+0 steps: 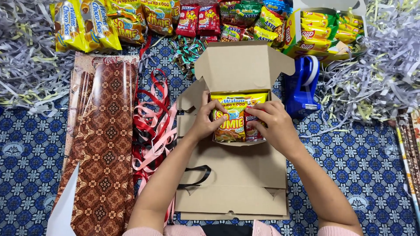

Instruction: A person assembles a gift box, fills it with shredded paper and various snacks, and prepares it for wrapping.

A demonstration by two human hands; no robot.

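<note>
Head view shows the left hand and right hand, fingers curled on snack packets inside the open cardboard box, packing; next, probably pressing them flat.

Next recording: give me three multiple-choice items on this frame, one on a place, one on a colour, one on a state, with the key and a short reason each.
1. Where is the tape dispenser?
A. Right of the open cardboard box
B. On the patterned wrapping paper
C. Inside the box

2. What colour is the tape dispenser?
A. Red
B. Blue
C. Green

3. What are the hands doing?
A. Resting flat on the cloth
B. Holding ribbons
C. Both on snack packets inside the box

Key:
1 A, it stands just beside the box's right side.
2 B, its body is plainly blue.
3 C, the left hand and right hand both touch packets in the box.
</note>
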